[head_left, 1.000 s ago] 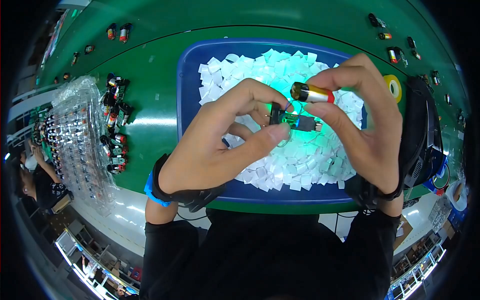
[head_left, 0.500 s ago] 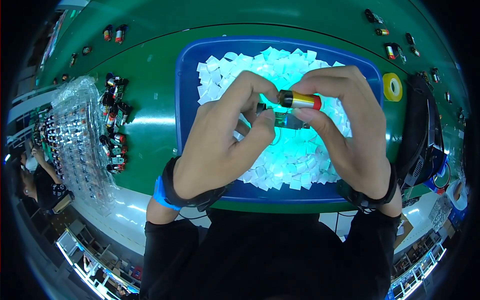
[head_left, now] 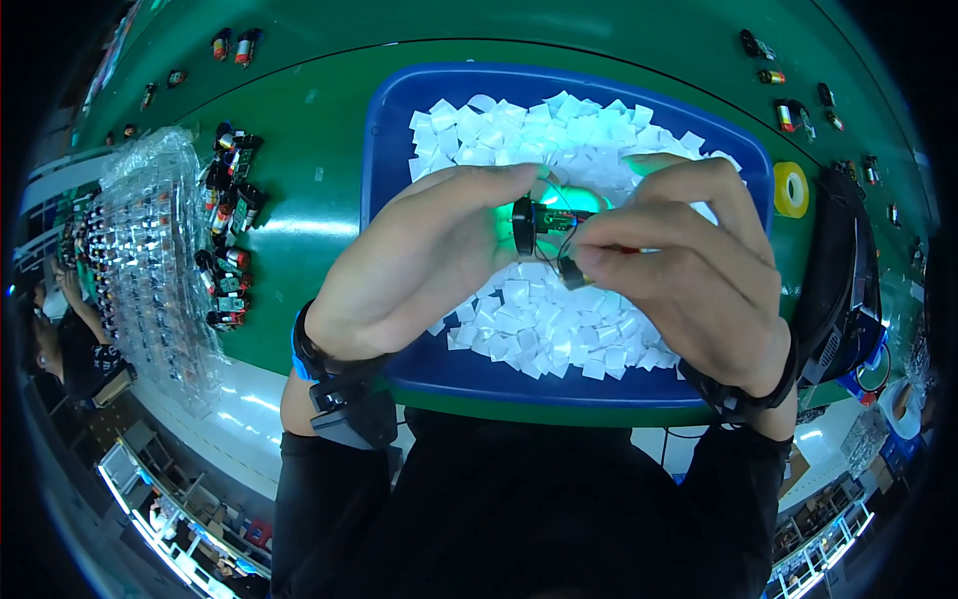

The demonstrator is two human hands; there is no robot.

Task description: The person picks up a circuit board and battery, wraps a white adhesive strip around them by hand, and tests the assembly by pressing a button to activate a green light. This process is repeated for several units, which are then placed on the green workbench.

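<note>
Over the tray, a small black circuit module (head_left: 526,226) with thin wires glows green. It sits between the thumb and fingers of my left hand (head_left: 414,255), whose palm is turned toward the right. My right hand (head_left: 699,265) is closed, thumb and fingertips pinching a small cylindrical battery (head_left: 573,273) at the module's lower right. Only the battery's dark end and a bit of gold show; the rest is hidden by my fingers. Thin dark wires run between the battery and the module.
A blue tray (head_left: 449,371) full of white square pieces (head_left: 539,324) lies beneath my hands. Left are a pile of battery modules (head_left: 232,225) and a bubble-wrapped batch (head_left: 160,270). Yellow tape (head_left: 791,190) and a black bag (head_left: 838,270) lie right. A person (head_left: 75,339) sits far left.
The battery has turned from lying level, gold and red side showing, to mostly covered by my right fingers and lower. My left hand has rolled its palm open, and the module has turned.
</note>
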